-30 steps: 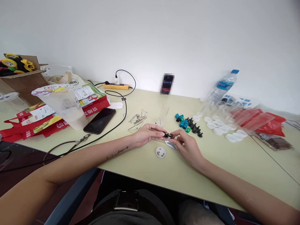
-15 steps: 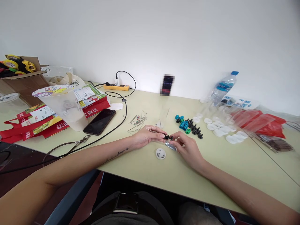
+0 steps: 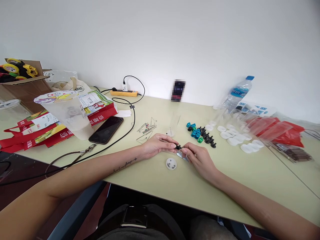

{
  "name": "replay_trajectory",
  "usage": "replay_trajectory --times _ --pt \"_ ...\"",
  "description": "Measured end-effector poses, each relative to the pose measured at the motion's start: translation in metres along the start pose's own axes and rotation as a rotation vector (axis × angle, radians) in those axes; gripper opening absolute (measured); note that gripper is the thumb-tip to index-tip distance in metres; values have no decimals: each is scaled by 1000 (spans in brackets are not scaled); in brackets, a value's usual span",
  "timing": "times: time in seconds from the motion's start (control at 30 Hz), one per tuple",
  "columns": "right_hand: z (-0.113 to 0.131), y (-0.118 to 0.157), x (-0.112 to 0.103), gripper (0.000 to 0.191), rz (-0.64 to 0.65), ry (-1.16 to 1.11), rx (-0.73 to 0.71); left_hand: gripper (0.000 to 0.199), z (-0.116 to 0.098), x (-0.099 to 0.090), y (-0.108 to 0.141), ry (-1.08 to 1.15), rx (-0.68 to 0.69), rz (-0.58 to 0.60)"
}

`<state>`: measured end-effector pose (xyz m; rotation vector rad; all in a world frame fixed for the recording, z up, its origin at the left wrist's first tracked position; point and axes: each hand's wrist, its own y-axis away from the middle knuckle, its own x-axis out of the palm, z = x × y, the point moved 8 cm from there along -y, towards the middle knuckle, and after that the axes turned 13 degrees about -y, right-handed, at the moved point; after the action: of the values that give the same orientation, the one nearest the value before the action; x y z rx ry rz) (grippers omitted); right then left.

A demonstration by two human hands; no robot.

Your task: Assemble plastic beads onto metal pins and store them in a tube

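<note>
My left hand (image 3: 160, 145) is closed with the thumb and fingers on a small black plastic part (image 3: 178, 147), and thin bent metal wires stick out above its fingers. From the other side, my right hand (image 3: 198, 158) pinches the right end of that part. A clear piece with a ridged edge (image 3: 182, 155) shows just beneath the fingertips; which hand bears it, I cannot tell. Below the hands sits a round white cap (image 3: 168, 167) with several tiny metal pieces in it. Beyond the left hand lie several bent wire pins (image 3: 147, 127).
Blue and green parts (image 3: 196, 133) and black pieces (image 3: 207, 137) lie right of centre. Farther right are white discs (image 3: 227, 134), clear tubes, red plastic and a water bottle (image 3: 238, 92). On the left stand a plastic cup (image 3: 75, 116), a phone (image 3: 106, 130), a cable and a yellow power strip (image 3: 125, 93).
My right hand's fingers have shifted slightly and now cover more of the black part's right end. My left hand has stayed nearly still.
</note>
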<state>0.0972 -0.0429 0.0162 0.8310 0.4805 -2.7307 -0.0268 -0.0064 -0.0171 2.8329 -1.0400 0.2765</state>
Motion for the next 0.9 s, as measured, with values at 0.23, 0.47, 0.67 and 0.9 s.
replay_trajectory --times 0.23,0.47,0.67,0.9 --pt "-1 0 -4 17 -59 -9 -3 33 1 -1 -1 -3 1 -7" --pt "-1 0 -3 21 -43 1 2 33 1 0 -1 -9 -2 2" --pt "-1 0 -3 20 -56 3 -7 32 0 0 -1 -10 4 6" --pt "0 0 -4 18 -63 9 -10 34 1 -1 0 -5 -6 -12"
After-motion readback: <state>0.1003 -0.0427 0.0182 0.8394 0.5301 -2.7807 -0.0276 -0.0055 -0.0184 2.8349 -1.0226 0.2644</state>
